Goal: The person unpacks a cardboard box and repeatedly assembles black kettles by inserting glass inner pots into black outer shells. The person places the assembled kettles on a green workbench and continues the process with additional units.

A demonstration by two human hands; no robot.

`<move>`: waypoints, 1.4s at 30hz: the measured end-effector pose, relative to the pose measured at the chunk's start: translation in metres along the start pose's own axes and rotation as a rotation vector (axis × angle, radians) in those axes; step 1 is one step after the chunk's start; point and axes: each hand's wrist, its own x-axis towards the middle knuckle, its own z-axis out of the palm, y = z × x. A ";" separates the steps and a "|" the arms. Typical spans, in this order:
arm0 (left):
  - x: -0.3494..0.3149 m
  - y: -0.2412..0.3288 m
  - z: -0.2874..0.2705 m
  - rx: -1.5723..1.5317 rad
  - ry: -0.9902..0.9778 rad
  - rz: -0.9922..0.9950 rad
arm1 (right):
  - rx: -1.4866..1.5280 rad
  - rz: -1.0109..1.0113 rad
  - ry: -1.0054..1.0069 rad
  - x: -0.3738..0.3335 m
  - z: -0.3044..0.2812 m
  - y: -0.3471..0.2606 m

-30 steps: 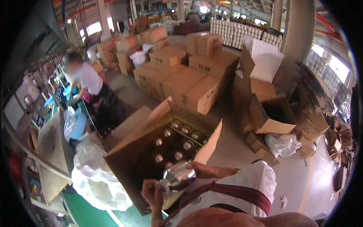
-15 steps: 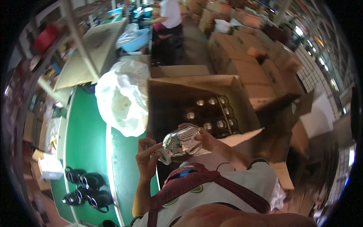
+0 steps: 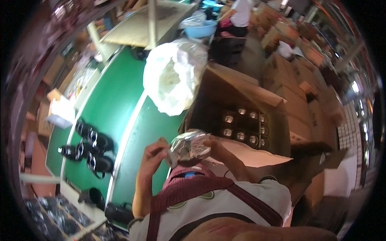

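Both hands hold a shiny, silvery, vase-like piece (image 3: 189, 148) in front of my chest. It has a bulging body and a narrower, flared pale end on the left. My left hand (image 3: 153, 156) has its fingers closed at that flared end. Around the right side of the body, my right hand (image 3: 215, 149) is wrapped. Just beyond the hands stands an open cardboard box (image 3: 245, 89). Inside it, several round shiny tops (image 3: 241, 136) sit in dark divided compartments.
A green-topped work line (image 3: 108, 96) runs along the left, carrying several black items with loops (image 3: 98, 142). A white plastic bag (image 3: 171, 76) stands beside the box. Stacked cartons (image 3: 281, 88) fill the right. Farther off are a blue basin (image 3: 201, 29) and another person (image 3: 237, 16).
My view has swung left, so the box and bag appear farther right and higher. The silvery piece has turned a little between my hands, and both still hold it.
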 end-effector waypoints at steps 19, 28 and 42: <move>0.027 0.051 -0.038 0.822 0.544 0.311 | -0.375 0.045 -0.052 0.147 0.075 -0.005; 0.019 0.010 -0.225 1.472 1.028 0.356 | -0.159 0.312 0.085 0.211 0.065 -0.021; -0.026 0.000 -0.335 1.748 1.212 -0.107 | 0.090 0.218 0.083 0.234 0.014 -0.027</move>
